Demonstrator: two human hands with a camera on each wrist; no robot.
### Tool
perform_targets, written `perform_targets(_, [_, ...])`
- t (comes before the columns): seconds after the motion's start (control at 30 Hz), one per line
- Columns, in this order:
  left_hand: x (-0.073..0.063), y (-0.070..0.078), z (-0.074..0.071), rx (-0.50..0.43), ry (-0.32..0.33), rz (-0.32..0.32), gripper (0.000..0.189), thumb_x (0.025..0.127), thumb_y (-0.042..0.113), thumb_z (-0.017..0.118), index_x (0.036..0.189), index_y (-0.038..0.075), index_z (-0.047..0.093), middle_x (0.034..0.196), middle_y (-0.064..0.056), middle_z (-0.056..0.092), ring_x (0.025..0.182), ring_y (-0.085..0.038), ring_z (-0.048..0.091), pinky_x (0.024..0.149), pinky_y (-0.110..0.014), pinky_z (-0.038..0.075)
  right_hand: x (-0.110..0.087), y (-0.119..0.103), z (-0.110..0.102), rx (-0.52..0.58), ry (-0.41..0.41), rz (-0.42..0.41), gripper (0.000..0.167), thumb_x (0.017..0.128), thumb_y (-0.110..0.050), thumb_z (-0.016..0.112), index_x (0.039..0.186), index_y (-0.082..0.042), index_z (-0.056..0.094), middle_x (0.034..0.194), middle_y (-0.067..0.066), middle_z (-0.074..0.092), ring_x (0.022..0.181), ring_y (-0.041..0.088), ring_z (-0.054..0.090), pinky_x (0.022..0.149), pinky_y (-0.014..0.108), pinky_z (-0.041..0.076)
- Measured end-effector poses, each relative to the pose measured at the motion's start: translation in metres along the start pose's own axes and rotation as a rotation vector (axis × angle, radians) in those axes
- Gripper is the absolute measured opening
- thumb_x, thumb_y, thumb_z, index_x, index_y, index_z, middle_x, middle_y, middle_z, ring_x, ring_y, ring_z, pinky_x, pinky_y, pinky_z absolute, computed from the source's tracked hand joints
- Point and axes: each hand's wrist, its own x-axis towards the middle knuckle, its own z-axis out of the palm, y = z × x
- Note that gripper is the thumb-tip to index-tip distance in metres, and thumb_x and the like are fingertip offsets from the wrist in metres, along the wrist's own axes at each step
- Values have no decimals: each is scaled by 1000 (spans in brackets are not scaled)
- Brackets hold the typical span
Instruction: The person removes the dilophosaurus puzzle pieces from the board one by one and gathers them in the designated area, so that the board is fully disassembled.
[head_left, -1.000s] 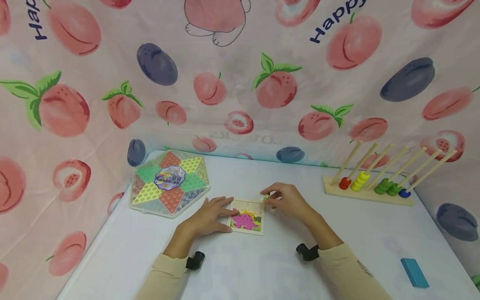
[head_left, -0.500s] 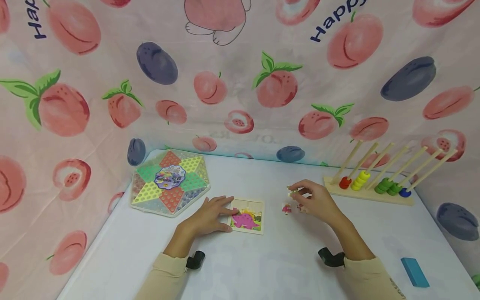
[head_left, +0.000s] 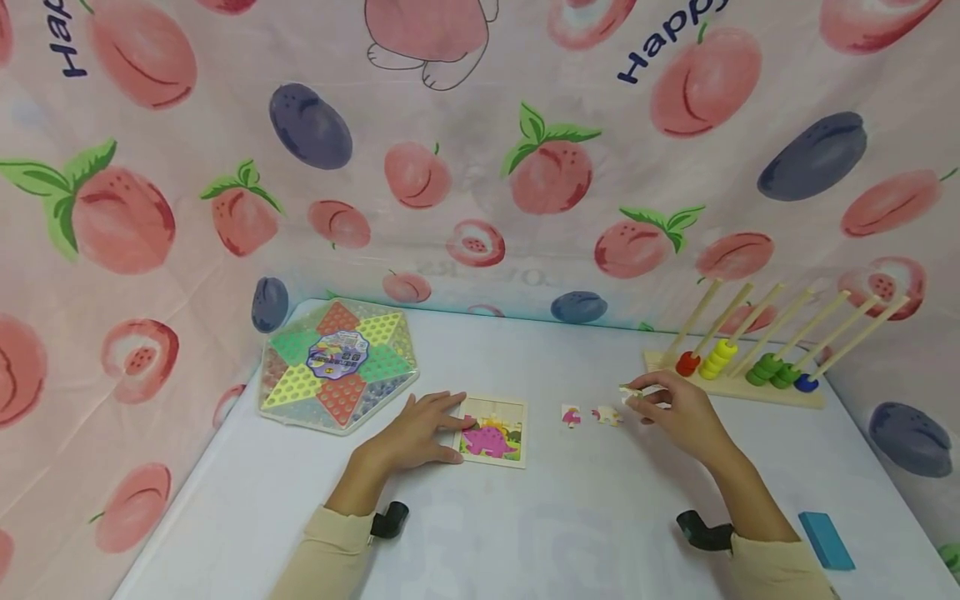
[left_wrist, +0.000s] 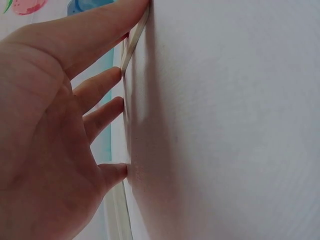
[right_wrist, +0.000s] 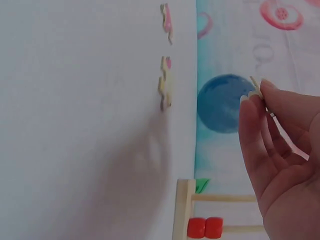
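While the left hand (head_left: pixel 416 433) rests with its fingers spread on the left side of a small wooden puzzle tray (head_left: pixel 510 410), the right hand (head_left: pixel 678 412) pinches a puzzle piece (head_left: pixel 632 395) between thumb and fingertips, up off the white table (head_left: pixel 480 533). From where I stand, the tray lies flat near the middle of the table, a pink dinosaur filling part of it and bare wood showing along its far side. The left thumb is at the near left corner, one finger reaches over the dinosaur, and others lie by the far left corner. To the right of the tray, a pink-and-white piece (head_left: pixel 571 415) lies on the table, and just beside it a paler piece (head_left: pixel 606 415), close to the right hand. Beyond that hand stands a wooden counting stand (head_left: pixel 738 386), its seven pegs slanting, with red, yellow, green and blue beads. Over at the far left lies a hexagonal game board (head_left: pixel 337 367) with a coloured star. A blue block (head_left: pixel 827 540) sits near the right sleeve (head_left: pixel 776 571), and fruit-printed cloth (head_left: pixel 480 150) hangs behind the table
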Motion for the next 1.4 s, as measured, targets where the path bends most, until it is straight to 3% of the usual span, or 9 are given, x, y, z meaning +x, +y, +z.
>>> perform_targets(0.37, [1, -2, 1, 0, 4, 13, 58, 83, 32, 83, 138, 22, 66, 165, -8, 40, 157, -37, 27, 122, -77, 7, 0, 23, 0, -90, -81, 195, 31, 95, -20, 71, 118, 0, 69, 103, 17, 74, 72, 16, 68, 65, 29, 60])
perform_targets(0.53, [2, -3, 2, 4, 6, 15, 58, 83, 32, 84, 137, 22, 66, 165, -8, 40, 157, -37, 28, 121, -78, 8, 1, 30, 2, -153, -121, 235, 27, 93, -16, 71, 115, 1, 70, 87, 10, 72, 68, 15, 62, 59, 27, 54])
perform_targets(0.7, [2, -3, 2, 2, 12, 15, 58, 82, 31, 84, 136, 21, 67, 164, -9, 41, 156, -38, 29, 120, -79, 9, 0, 33, 5, -158, -106, 249, 27, 92, -14, 71, 114, 2, 70, 81, 6, 71, 65, 15, 61, 57, 27, 52])
perform_targets(0.83, [2, -3, 2, -2, 16, 13, 57, 82, 30, 84, 136, 21, 67, 164, -9, 42, 156, -38, 29, 120, -79, 8, 1, 33, 6, -174, -95, 261, 27, 93, -16, 72, 114, 1, 71, 82, 8, 71, 66, 16, 60, 58, 27, 52])
perform_targets(1.07, [2, -3, 2, 3, 15, 6, 58, 82, 30, 85, 136, 23, 67, 164, -7, 41, 157, -36, 29, 122, -77, 8, 1, 27, 6, -286, -69, 279, 25, 91, -20, 74, 111, -4, 74, 100, 15, 74, 84, 24, 60, 64, 29, 43])
perform_targets(1.4, [1, -3, 2, -5, 26, 17, 56, 80, 30, 86, 134, 22, 69, 163, -8, 43, 156, -37, 30, 120, -79, 9, 1, 26, 9, -296, -42, 253, 20, 89, -13, 77, 106, -2, 75, 98, 15, 76, 89, 27, 67, 67, 33, 52])
